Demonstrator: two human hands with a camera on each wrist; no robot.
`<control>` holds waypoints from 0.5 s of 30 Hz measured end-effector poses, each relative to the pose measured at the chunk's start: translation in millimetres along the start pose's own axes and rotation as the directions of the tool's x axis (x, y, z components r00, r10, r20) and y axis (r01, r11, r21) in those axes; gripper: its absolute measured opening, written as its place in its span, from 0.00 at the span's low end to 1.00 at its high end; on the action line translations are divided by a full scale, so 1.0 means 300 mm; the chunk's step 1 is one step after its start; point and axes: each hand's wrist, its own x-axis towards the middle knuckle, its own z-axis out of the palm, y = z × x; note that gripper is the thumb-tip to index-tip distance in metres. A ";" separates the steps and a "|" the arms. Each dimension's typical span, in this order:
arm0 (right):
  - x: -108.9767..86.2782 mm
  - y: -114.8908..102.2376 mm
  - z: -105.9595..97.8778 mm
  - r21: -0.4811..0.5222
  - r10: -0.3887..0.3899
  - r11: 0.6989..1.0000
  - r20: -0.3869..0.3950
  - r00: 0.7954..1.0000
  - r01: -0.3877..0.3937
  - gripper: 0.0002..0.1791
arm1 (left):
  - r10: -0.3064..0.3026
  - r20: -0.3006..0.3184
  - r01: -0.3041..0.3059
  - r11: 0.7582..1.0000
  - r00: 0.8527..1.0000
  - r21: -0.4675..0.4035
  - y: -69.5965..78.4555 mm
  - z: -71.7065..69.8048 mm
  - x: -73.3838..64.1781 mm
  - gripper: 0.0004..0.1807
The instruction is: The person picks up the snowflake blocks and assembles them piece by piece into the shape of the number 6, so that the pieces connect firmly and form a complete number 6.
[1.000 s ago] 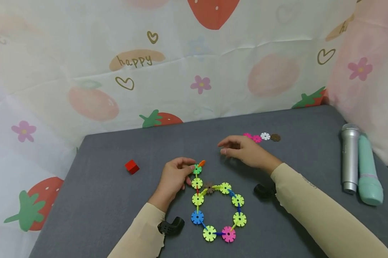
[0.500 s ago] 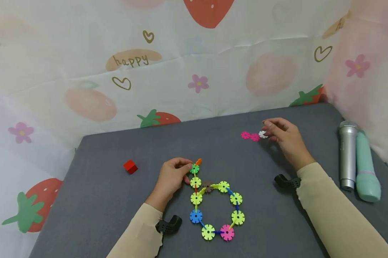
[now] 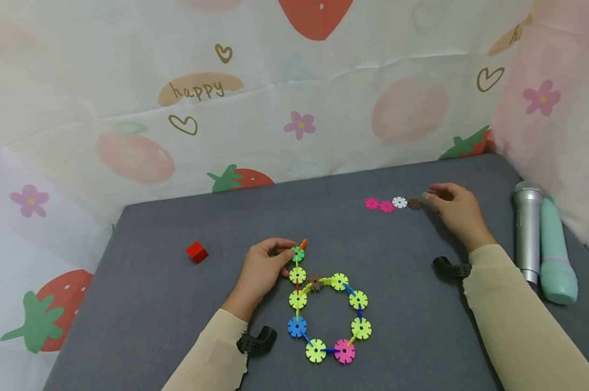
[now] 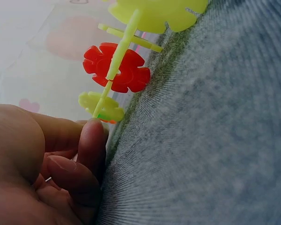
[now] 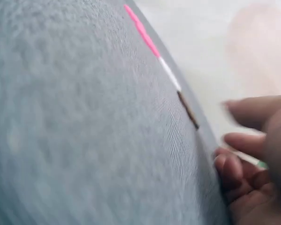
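Flower-shaped plastic discs are joined into a chain [image 3: 297,300] with a closed loop and a straight arm. My left hand [image 3: 259,269] pinches the green disc [image 3: 298,253] at the arm's far end, from which an orange disc [image 3: 304,243] sticks up. In the left wrist view, thumb and fingertips meet at that end, beside a red disc [image 4: 117,68] set on edge. My right hand [image 3: 458,212] hovers just right of a loose brown disc [image 3: 414,204], its fingers loosely bent with nothing seen between them. A white disc [image 3: 399,202] and pink discs [image 3: 386,206] lie left of the brown one.
A red cube [image 3: 196,252] sits on the grey tabletop [image 3: 152,304], left of the left hand. A silver microphone [image 3: 527,233] and a mint-green bottle-like object [image 3: 557,255] lie along the right side. Behind the table hangs a strawberry-print curtain [image 3: 338,108].
My right hand has travelled right, over the white and brown discs and then past them; both still lie on the table. The left hand keeps its pinch on the chain's end.
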 end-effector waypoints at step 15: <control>-0.013 -0.030 0.039 -0.065 -0.076 0.995 0.006 0.997 0.076 0.16 | -0.019 -0.008 0.019 1.000 1.000 -0.014 0.002 -0.002 0.000 0.08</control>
